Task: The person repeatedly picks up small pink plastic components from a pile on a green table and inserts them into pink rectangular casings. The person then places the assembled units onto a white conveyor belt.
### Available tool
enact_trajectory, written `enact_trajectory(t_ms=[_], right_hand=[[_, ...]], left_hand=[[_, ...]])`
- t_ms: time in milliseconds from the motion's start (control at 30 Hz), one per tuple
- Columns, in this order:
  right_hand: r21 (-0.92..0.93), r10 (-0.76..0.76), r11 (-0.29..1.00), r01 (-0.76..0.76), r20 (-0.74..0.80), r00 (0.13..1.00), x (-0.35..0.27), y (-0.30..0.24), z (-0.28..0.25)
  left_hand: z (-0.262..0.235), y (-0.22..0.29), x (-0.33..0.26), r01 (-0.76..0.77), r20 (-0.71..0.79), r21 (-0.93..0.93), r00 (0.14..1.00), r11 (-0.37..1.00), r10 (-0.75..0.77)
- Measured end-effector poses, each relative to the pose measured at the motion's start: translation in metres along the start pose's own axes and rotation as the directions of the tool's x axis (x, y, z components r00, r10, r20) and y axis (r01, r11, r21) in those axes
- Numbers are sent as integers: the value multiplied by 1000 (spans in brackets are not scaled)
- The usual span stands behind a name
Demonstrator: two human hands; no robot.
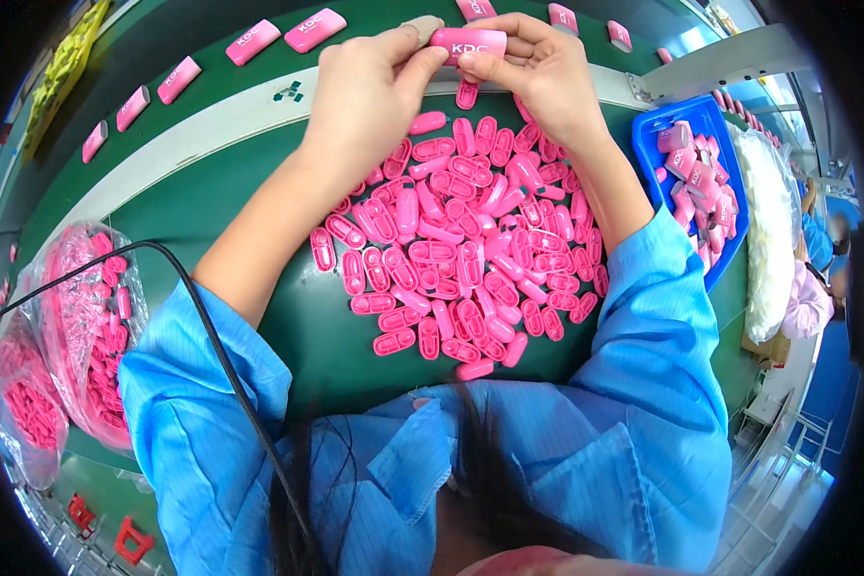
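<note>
Between both hands, above the far edge of the pile, is a pink plastic casing point(468, 45) with white lettering. My left hand point(374, 82) pinches its left end with thumb and index finger; a tan cover wraps that index fingertip. My right hand point(538, 77) grips the right end, thumb on the front and fingers curled behind. Below the hands lies a wide pile of small oval pink caps point(470, 250), many with their hollow side up. Whether a cap sits in the held casing cannot be made out.
Beyond a pale rail point(178, 154), lettered pink casings point(252, 42) stand spaced along a green belt. At right is a blue bin point(651, 144) of pink casings, beside a clear bag of white pieces point(770, 230). Plastic bags point(77, 317) of pink parts lie left, near a black cable point(202, 307).
</note>
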State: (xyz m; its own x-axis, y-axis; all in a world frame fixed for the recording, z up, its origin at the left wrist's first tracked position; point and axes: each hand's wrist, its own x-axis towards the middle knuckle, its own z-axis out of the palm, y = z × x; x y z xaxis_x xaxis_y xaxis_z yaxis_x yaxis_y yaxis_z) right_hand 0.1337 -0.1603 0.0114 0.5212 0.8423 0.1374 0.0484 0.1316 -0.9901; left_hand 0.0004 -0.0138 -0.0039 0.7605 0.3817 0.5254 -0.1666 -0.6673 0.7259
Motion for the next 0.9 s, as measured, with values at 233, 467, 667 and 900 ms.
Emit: enact_trajectory(t_ms=[233, 467, 667, 900], right_hand=[[-208, -41, 978, 12, -135, 990, 6, -9, 21], [-618, 21, 786, -16, 1, 1000, 91, 9, -1], [-952, -410, 128, 279, 205, 889, 118, 52, -55], [-648, -95, 761, -32, -160, 983, 48, 5, -36]], left_hand=[[-2, 15, -7, 94, 117, 214, 986, 972, -121], [-13, -16, 29, -428, -213, 245, 852, 870, 479], [4, 17, 15, -77, 295, 389, 954, 918, -45], [2, 15, 11, 37, 275, 188, 957, 981, -89]])
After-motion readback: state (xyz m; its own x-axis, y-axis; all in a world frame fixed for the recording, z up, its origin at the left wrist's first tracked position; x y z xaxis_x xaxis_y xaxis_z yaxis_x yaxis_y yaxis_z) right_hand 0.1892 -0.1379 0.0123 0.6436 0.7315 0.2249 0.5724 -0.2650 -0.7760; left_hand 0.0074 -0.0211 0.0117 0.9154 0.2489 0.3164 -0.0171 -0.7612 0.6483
